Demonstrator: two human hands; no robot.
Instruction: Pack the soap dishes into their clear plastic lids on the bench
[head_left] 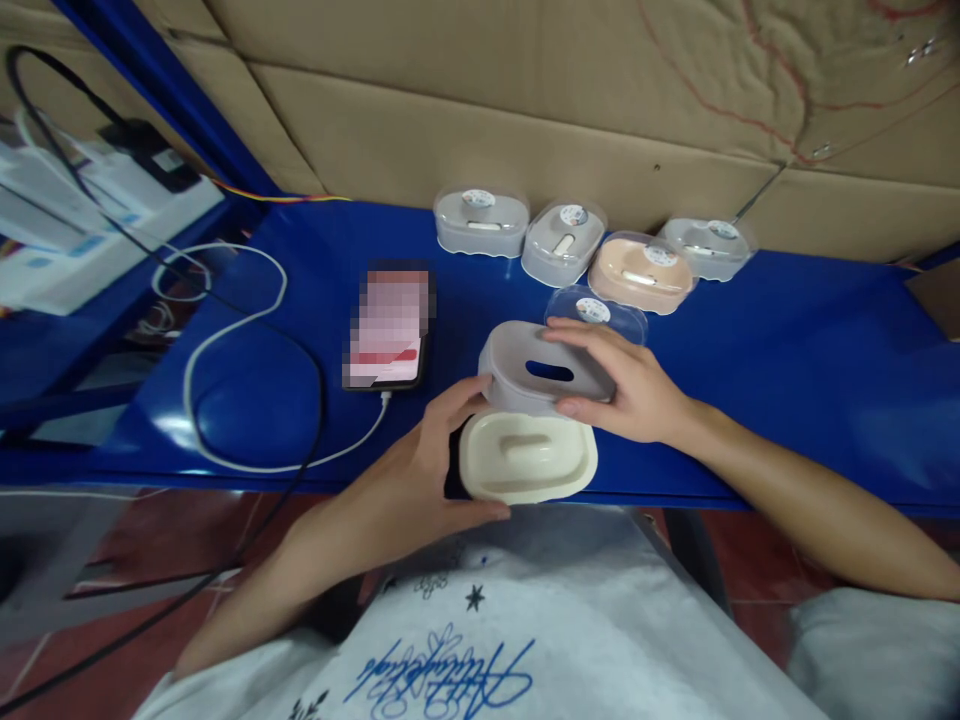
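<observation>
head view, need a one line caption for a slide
Right hand grips a slotted grey cover, left hand spread beside a cream tray, at a blue table with four boxes.

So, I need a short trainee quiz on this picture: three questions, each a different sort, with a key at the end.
1. True or false: the white cable is plugged into the phone.

2. Multiple choice: among the four clear-lidded boxes along the back, which colour appears only once? a) grey b) peach c) green

3. Short answer: what does the right hand hold, just beyond the cream oval tray?

Key: 1. True. 2. b. 3. A slotted grey cover.
</observation>
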